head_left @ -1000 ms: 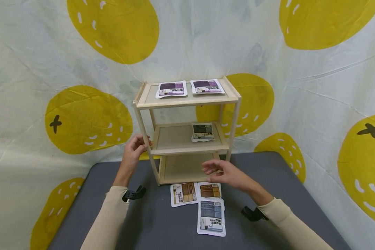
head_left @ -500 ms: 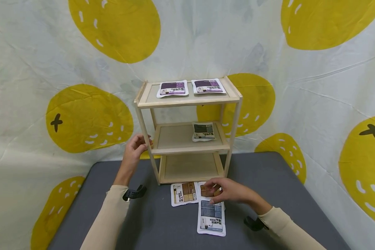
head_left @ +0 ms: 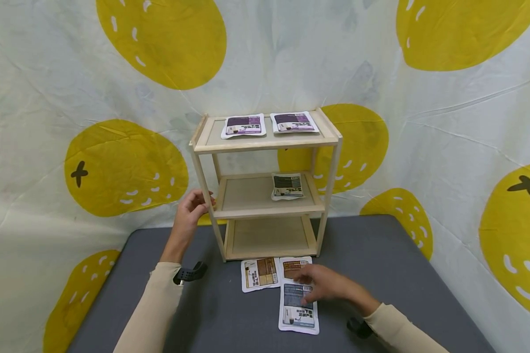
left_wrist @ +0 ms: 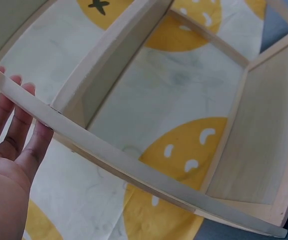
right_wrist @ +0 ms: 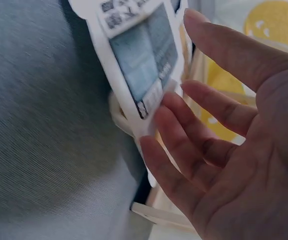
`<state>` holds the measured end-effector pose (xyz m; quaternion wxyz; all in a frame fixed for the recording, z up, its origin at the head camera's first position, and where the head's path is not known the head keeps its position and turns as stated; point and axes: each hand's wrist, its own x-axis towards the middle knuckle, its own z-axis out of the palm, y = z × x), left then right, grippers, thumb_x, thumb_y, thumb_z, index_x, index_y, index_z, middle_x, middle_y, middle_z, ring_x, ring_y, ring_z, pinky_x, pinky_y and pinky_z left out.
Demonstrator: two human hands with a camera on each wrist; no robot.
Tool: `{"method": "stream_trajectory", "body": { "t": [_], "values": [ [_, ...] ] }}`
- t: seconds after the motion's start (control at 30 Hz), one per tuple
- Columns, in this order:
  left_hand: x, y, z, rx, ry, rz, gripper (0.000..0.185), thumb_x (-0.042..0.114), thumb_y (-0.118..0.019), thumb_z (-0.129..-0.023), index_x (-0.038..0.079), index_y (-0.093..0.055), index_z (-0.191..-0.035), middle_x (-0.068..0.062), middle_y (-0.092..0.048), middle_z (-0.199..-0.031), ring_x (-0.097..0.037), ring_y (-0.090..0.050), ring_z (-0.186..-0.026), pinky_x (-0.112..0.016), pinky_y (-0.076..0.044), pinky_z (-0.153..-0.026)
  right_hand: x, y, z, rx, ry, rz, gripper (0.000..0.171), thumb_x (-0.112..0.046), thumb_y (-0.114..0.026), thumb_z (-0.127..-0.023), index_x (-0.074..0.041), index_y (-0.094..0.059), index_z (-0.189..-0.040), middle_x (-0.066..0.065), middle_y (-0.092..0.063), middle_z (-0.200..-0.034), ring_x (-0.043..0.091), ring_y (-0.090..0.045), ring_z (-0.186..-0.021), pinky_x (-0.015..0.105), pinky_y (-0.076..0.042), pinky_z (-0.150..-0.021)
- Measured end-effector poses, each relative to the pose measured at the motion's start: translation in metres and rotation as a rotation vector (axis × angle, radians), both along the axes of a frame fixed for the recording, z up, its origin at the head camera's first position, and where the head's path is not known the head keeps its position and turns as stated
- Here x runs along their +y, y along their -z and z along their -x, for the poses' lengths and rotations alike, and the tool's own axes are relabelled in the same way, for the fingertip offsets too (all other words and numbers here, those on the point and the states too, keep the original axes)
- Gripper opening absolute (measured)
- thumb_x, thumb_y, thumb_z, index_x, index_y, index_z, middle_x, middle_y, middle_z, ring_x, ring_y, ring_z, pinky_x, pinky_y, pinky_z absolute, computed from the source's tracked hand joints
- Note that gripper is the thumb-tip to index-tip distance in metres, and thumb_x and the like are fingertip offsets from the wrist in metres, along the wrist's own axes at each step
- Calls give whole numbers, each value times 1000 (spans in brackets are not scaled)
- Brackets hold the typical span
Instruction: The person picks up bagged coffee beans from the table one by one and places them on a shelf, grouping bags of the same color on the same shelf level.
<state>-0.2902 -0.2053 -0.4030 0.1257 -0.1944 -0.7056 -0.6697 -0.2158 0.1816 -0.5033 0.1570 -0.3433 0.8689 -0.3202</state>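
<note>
A pale wooden three-tier shelf (head_left: 269, 214) stands on the table. My left hand (head_left: 186, 215) holds its left front post (left_wrist: 109, 150), thumb on one side and fingers on the other. Over a white-edged blue pouch (head_left: 292, 318) lying flat in front of the shelf is my right hand (head_left: 329, 284), fingers loosely bent and spread. In the right wrist view its fingertips are right by the edge of that pouch; whether they touch it I cannot tell. Behind the blue pouch lie two brown pouches, a left one (head_left: 260, 274) and a right one (head_left: 291, 264), the latter partly covered.
Two purple pouches, one left (head_left: 244, 125) and one right (head_left: 294, 122), lie on the top tier. A dark green pouch (head_left: 287, 186) is at the right of the middle tier. Behind the grey table (head_left: 243, 323) hangs a lemon-patterned cloth (head_left: 256, 59).
From in front of the bottom tier, my right hand has come down and nearer to me, over the blue pouch. The left hand stays on the post.
</note>
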Motion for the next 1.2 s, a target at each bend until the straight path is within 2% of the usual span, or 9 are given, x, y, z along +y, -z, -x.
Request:
{"method": "stream_trajectory", "body": {
  "t": [0.13,0.27,0.37,0.53,0.67,0.8,1.07,1.2],
  "values": [
    [1,-1,-1,-8,-9,-8,18,7,-56,-102,5,-62,-118,-31,-57,-113,-35,-61,-103,-29,-55,-87,-4,10,-7,129,-3,-73,58,-33,-91,-69,-7,-70,-117,0,-58,-102,10,-55,-89,28,-49,-79],
    [2,-2,-1,-5,-14,-7,18,7,-56,-101,4,-62,-118,-33,-57,-114,-34,-61,-102,-29,-55,-85,-8,16,-12,185,20,-102,58,-36,-93,-67,-14,-68,-115,-3,-50,-97,6,-44,-84,25,-42,-74],
    [1,-2,-1,-1,-12,-3,18,7,-56,-101,4,-62,-119,-32,-57,-113,-33,-61,-102,-29,-55,-85,-10,18,-15,219,58,-101,61,-34,-94,-65,-13,-67,-116,-2,-49,-98,8,-44,-86,27,-43,-75],
    [1,-1,-1,-3,-11,-4,18,6,-55,-102,5,-62,-119,-29,-58,-112,-33,-61,-102,-29,-55,-86,-13,21,-19,317,122,-118,76,-37,-96,-60,-8,-65,-123,0,-53,-104,16,-47,-93,34,-46,-80],
    [1,-1,-1,-8,-14,-6,18,6,-55,-102,5,-62,-118,-31,-58,-113,-32,-61,-102,-29,-54,-85,-14,23,-19,358,128,-118,80,-38,-97,-57,-7,-64,-124,5,-60,-109,20,-51,-95,37,-46,-83],
    [0,0,-1,-12,-13,-5,18,7,-55,-102,5,-62,-118,-29,-59,-113,-32,-61,-102,-29,-55,-86,-15,23,-17,317,98,-84,82,-34,-96,-59,-6,-61,-127,10,-63,-118,26,-57,-103,41,-48,-90],
    [1,-2,-1,-6,-9,-14,18,7,-56,-101,5,-62,-119,-24,-61,-110,-30,-62,-101,-29,-55,-88,-13,18,-6,67,38,24,75,-22,-93,-70,1,-58,-133,16,-60,-130,31,-58,-116,42,-49,-97],
    [1,-2,-1,-17,-10,-23,18,6,-56,-101,6,-61,-118,-22,-61,-111,-29,-62,-102,-29,-55,-88,-12,16,-3,-8,19,69,73,-22,-85,-82,-8,-54,-146,16,-56,-143,33,-54,-127,46,-45,-104]
  ]
}}
